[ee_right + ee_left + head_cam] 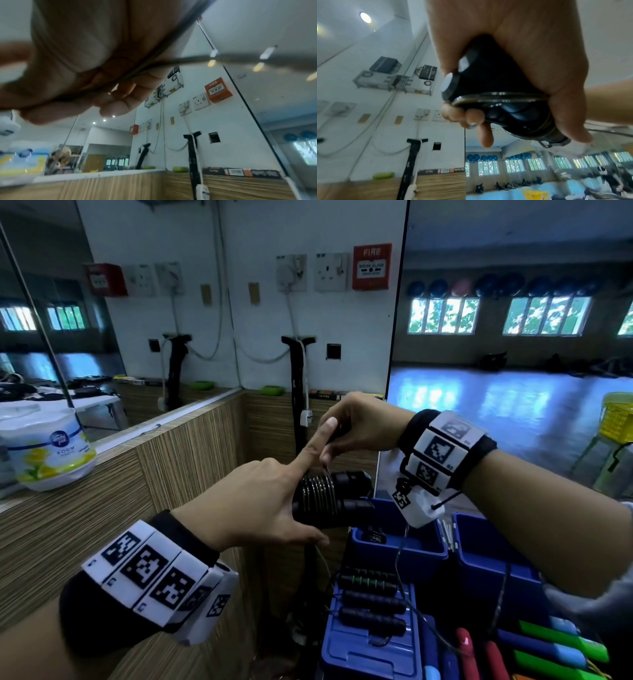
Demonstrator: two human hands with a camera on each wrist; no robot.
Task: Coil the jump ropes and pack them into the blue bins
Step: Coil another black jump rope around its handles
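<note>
We took the red fire alarm box [372,266] on the wall as our landmark. Well below it and a little right stood a blue bin [399,546], and inside it we saw one dark coiled rope [374,535] lying against the near-left wall. Just right of that bin stood a second blue bin [486,553]; what it held we could not tell, as our right forearm hid most of it. Nearer to us than the first bin, a blue lid [368,642] carried several black-handled jump ropes [371,599] laid side by side, one handle ringed in green.

Directly below the alarm box, held in the air above the first bin, was the jump rope [320,493] we were coiling: its two black handles lay together with thin cable wound round them in several turns. Our left hand [260,501] grasped the handles, thumb beneath, forefinger pointing straight up. Our right hand [359,424], just above, pinched the cable between fingertips.

The head view alone showed the bins and the lid. The left wrist view showed what the head view did not: the white end cap [447,82] of a handle, and our left fingers curled under the bundle. The right wrist view showed the dark cable [137,70] running across our right palm and out to the right, blurred, with the alarm box behind it.
</note>
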